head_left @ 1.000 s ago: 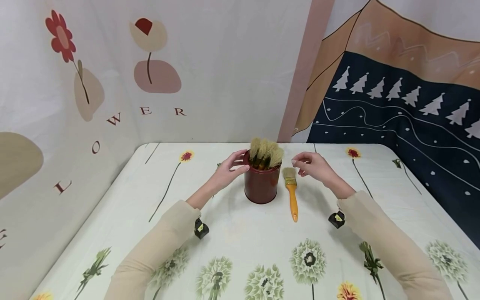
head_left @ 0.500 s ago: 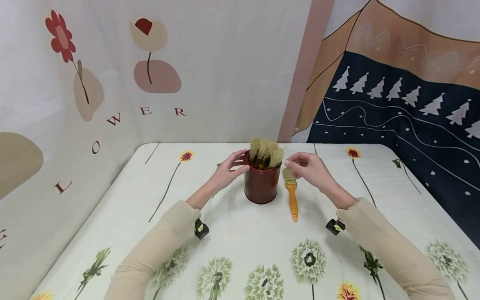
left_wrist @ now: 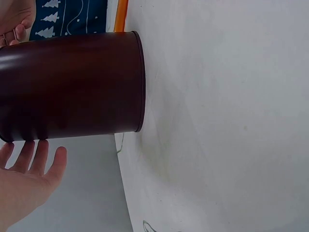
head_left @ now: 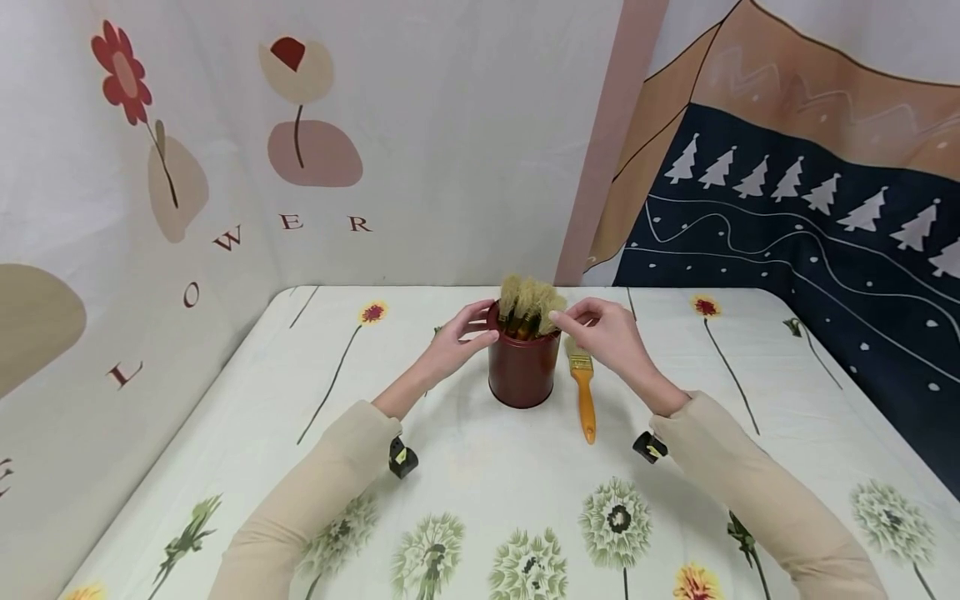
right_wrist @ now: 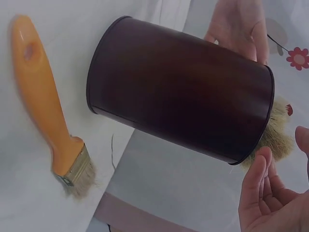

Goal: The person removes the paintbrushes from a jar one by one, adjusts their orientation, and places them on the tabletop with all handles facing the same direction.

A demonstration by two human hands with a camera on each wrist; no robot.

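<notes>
A dark red cylindrical can stands upright on the table, holding several paintbrushes with their pale bristles up. My left hand is at the can's left side, and in the left wrist view its fingertips touch the wall. At the right rim, my right hand has its fingertips by the bristles; the right wrist view shows fingers bent beside them and the thumb apart. Whether they touch the bristles I cannot tell. Another paintbrush, orange-handled, lies right of the can, bristles partly under my right hand.
A white cloth printed with flowers covers the table. Behind it hangs a pale printed curtain, and a dark blue tree-patterned cloth is at the right. Each wrist carries a small black camera.
My right hand has moved left, from above the lying paintbrush's bristles to the can's right rim and the bristles there. The left hand, the can and the lying paintbrush have stayed in place.
</notes>
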